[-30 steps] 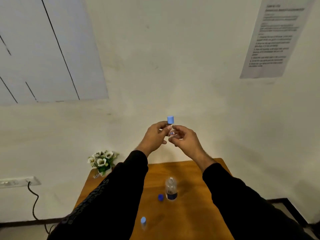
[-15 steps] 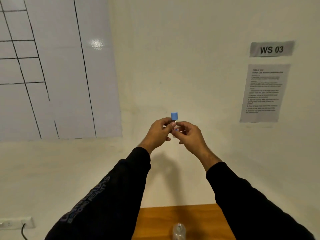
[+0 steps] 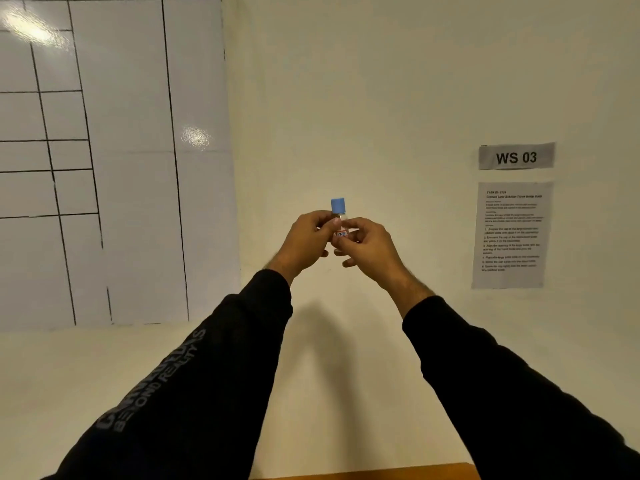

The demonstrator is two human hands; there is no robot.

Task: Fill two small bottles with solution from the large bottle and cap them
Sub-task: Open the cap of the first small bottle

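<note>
Tilted further up than half a second ago, the view now takes in mostly wall: the surface [image 3: 374,474] has shrunk to a thin orange strip at the bottom edge, and the large bottle seen on it earlier has dropped out of frame. Both hands have stayed raised in front of the wall with the same grip.

Between them is a small bottle [image 3: 341,233], held upright, clear, with a red-and-white label on its body and a blue cap [image 3: 337,205] seated on top. The left hand [image 3: 306,242] pinches the bottle from the left, thumb pressed against its neck just under the cap. The right hand [image 3: 369,249] pinches the lower body from the right, fingertips closed on the label area and the other fingers curled below. Cap and neck stand clear above both hands. Whether liquid is inside cannot be told.

Black sleeves [image 3: 221,368] cover both forearms; the left one carries grey lettering.

Well left of the bottle and above it hangs a whiteboard [image 3: 114,161] ruled with black lines. Well right of the bottle, at about its height, a printed sheet [image 3: 512,235] is stuck to the wall, with a "WS 03" sign [image 3: 516,156] just above that sheet.
</note>
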